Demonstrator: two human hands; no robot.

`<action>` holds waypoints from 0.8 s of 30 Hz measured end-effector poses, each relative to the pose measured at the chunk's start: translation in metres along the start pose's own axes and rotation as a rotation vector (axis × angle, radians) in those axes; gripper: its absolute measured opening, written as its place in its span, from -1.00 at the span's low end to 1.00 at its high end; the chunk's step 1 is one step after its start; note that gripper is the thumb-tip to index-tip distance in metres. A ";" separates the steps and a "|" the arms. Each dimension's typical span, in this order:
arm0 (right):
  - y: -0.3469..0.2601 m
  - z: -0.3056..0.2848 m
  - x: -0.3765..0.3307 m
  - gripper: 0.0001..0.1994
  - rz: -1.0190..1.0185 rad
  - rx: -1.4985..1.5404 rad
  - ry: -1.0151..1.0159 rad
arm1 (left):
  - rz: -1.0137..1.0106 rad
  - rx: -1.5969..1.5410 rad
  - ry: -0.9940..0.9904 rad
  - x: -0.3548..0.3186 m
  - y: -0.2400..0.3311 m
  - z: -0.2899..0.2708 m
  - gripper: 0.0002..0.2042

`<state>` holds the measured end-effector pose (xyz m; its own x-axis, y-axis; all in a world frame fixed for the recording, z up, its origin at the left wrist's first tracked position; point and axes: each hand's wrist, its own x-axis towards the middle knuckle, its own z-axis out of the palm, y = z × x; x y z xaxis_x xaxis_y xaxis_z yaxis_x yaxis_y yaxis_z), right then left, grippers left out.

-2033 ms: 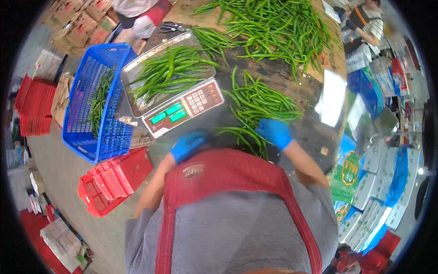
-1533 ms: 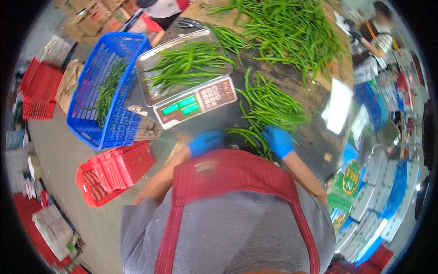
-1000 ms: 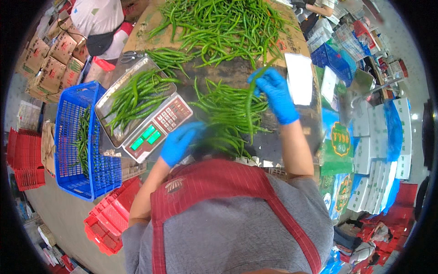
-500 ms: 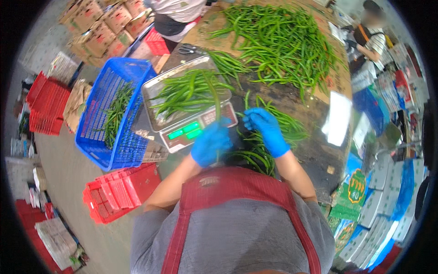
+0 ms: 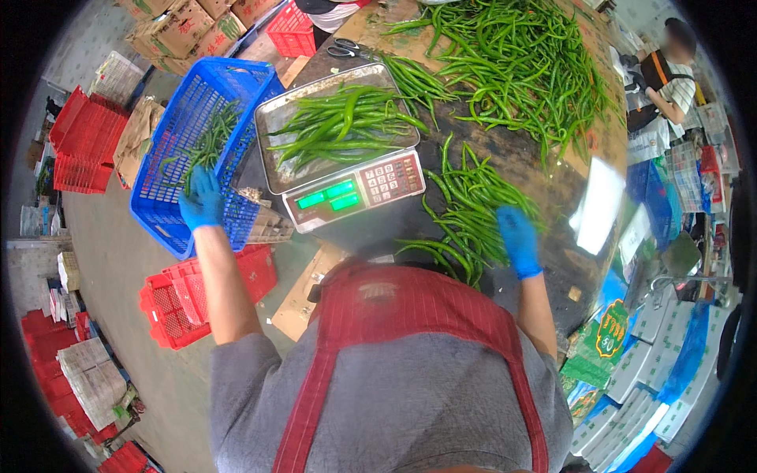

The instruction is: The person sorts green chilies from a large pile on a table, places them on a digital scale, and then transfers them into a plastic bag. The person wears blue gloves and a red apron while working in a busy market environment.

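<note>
Over the near end of the blue plastic basket (image 5: pixel 164 225) is my left hand (image 5: pixel 202 203) in a blue glove, its fingers stretched toward the green chilli peppers (image 5: pixel 214 142) inside. My right hand (image 5: pixel 518 243), also gloved, reaches onto the right side of a smaller pile of long green chillies (image 5: pixel 465 201) on the table; its fingers are smeared, and whether they grip any is unclear. Between my hands stands a digital scale (image 5: pixel 355 193) with a lit green display. A bundle of chillies (image 5: pixel 343 122) lies in its metal tray (image 5: pixel 272 169).
A large heap of chillies (image 5: pixel 528 71) covers the far table. Scissors (image 5: pixel 344 49) lie behind the scale, and white paper (image 5: pixel 601 205) lies at right. Red crates (image 5: pixel 185 303) sit on the floor at left. Another person (image 5: pixel 666 83) stands at far right.
My left hand has swung left from in front of the scale to the blue basket. My right hand has moved right and slightly nearer, onto the small pile.
</note>
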<state>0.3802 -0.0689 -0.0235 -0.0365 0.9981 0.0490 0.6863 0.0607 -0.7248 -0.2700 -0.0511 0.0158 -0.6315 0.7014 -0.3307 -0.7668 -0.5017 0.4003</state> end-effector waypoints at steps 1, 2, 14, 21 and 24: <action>0.005 -0.002 -0.004 -0.81 0.001 -0.048 0.014 | 0.005 0.015 0.012 -0.011 -0.013 -0.008 -0.55; 0.000 -0.005 -0.004 -0.82 -0.057 -0.093 0.020 | -0.001 0.038 -0.026 -0.001 -0.015 -0.050 -0.62; 0.001 -0.029 0.001 -0.78 0.137 -0.108 0.075 | -0.457 0.659 -0.177 -0.170 -0.170 -0.068 -0.83; 0.004 0.012 0.016 -0.77 -0.215 -0.389 0.039 | -0.596 1.003 -0.610 -0.211 -0.206 -0.040 -0.78; -0.003 -0.015 0.019 -0.77 0.099 0.125 -0.196 | -0.591 0.983 -0.597 -0.212 -0.199 -0.045 -0.79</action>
<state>0.3885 -0.0505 -0.0099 -0.1220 0.9807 -0.1525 0.5992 -0.0497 -0.7991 0.0115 -0.1232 -0.0321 0.1163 0.9320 -0.3432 -0.3442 0.3620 0.8663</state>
